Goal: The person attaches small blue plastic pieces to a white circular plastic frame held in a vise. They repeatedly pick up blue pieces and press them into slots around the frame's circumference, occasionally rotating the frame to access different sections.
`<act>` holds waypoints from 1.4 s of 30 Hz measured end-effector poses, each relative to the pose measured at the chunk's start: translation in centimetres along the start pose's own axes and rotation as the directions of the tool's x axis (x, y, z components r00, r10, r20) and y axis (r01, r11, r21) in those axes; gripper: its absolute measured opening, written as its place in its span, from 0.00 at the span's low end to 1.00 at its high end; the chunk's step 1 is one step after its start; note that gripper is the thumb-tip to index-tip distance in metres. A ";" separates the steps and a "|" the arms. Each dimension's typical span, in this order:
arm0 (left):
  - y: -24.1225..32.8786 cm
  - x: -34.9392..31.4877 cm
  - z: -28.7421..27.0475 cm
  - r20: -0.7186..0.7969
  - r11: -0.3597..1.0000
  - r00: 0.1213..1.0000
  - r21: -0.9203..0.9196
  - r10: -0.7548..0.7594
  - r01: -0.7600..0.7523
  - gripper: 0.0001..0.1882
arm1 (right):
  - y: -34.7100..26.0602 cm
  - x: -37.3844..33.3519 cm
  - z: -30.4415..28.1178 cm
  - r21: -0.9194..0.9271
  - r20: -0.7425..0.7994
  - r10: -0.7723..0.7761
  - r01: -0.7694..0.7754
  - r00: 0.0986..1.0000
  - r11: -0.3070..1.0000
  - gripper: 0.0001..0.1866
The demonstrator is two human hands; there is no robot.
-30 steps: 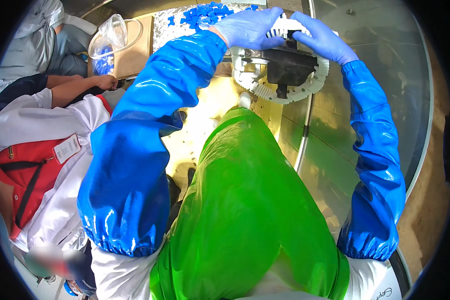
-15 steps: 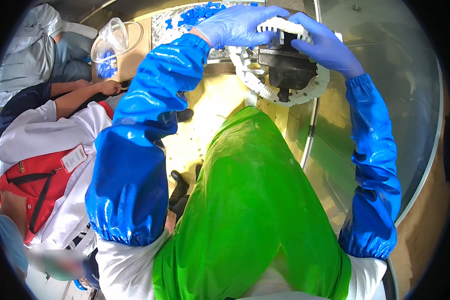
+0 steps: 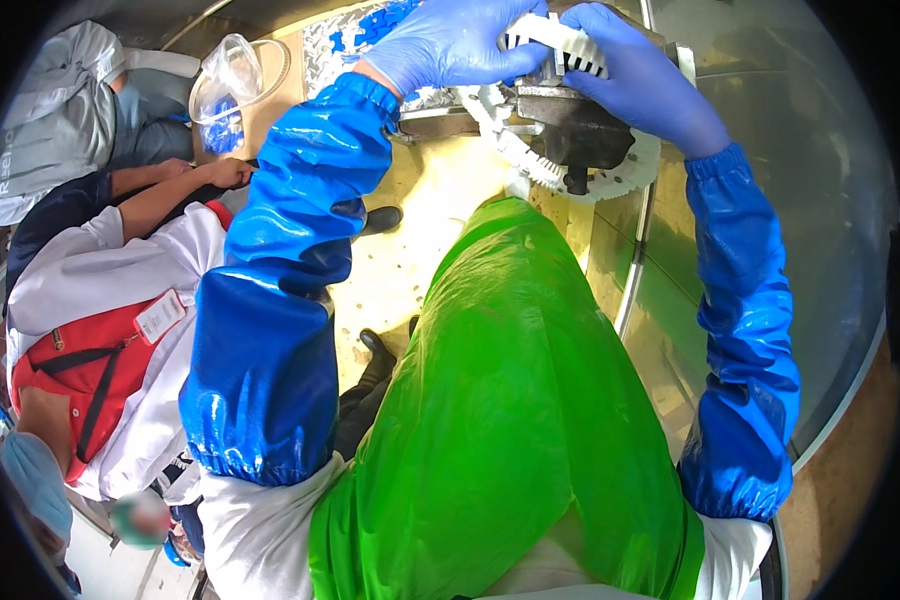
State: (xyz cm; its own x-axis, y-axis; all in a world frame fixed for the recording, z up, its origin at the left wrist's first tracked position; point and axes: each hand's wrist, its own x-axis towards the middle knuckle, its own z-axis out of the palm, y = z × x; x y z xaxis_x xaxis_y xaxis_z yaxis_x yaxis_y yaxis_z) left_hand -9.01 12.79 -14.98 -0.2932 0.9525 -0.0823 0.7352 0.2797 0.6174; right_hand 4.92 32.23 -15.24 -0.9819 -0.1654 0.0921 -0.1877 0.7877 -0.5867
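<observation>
A white plastic link chain (image 3: pixel 578 42) is stretched between my two gloved hands at the top of the view. My left hand (image 3: pixel 455 45) has its fingers and thumb closed round the chain's left end. On the other side my right hand (image 3: pixel 645 85) grips it, thumb underneath. Both gloves are thin and blue-violet. Directly below sits a dark metal vise (image 3: pixel 582 132), and the held part lies over its jaws. The rest of the chain droops in a loop behind and below the vise. The contact between chain and jaws is partly covered by my fingers.
Blue plastic pieces (image 3: pixel 385 20) lie on a metal tread-plate surface at the upper left. Beside it, a clear bag (image 3: pixel 228 80) and more blue pieces rest on cardboard (image 3: pixel 280 105). Co-workers (image 3: pixel 120 330) stand close on my left. A steel panel (image 3: pixel 780 150) borders my right.
Both hands have shifted slightly up and away, and the chain piece between them now tilts down to the right. The loop hanging below the vise has risen a little. Both hands keep their hold.
</observation>
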 end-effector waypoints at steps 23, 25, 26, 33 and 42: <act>-2.3 1.2 1.3 -0.043 0.943 0.999 -0.331 0.001 -0.015 0.14 | -2.2 -0.6 -0.5 0.075 -0.029 0.357 -0.354 0.934 0.932 0.24; -2.1 0.9 2.1 -0.167 0.885 0.984 -0.445 0.063 -0.132 0.14 | -1.0 -0.2 0.3 0.022 -0.063 0.240 -0.239 0.969 0.971 0.23; -2.1 0.8 2.1 -0.118 0.891 0.993 -0.449 0.015 -0.066 0.14 | -0.9 -0.5 0.1 -0.022 -0.063 0.224 -0.226 0.972 0.974 0.23; -2.0 0.4 2.3 -0.209 0.970 0.978 -0.238 -0.007 -0.044 0.14 | -2.9 0.6 -0.7 -0.120 -0.043 0.220 -0.224 0.975 0.967 0.23; -0.6 0.1 3.1 -0.353 0.992 0.928 0.008 0.118 -0.123 0.11 | -2.6 0.6 -0.7 -0.174 -0.009 0.154 -0.153 0.988 0.973 0.20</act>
State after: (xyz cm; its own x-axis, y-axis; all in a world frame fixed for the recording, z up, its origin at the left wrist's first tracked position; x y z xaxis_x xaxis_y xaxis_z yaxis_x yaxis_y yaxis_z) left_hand -7.59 13.10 -17.81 -0.4011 0.8747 0.2721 0.7703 0.1613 0.6169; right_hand 4.81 30.51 -13.11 -0.9993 -0.0368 0.0083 -0.0366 0.8947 -0.4452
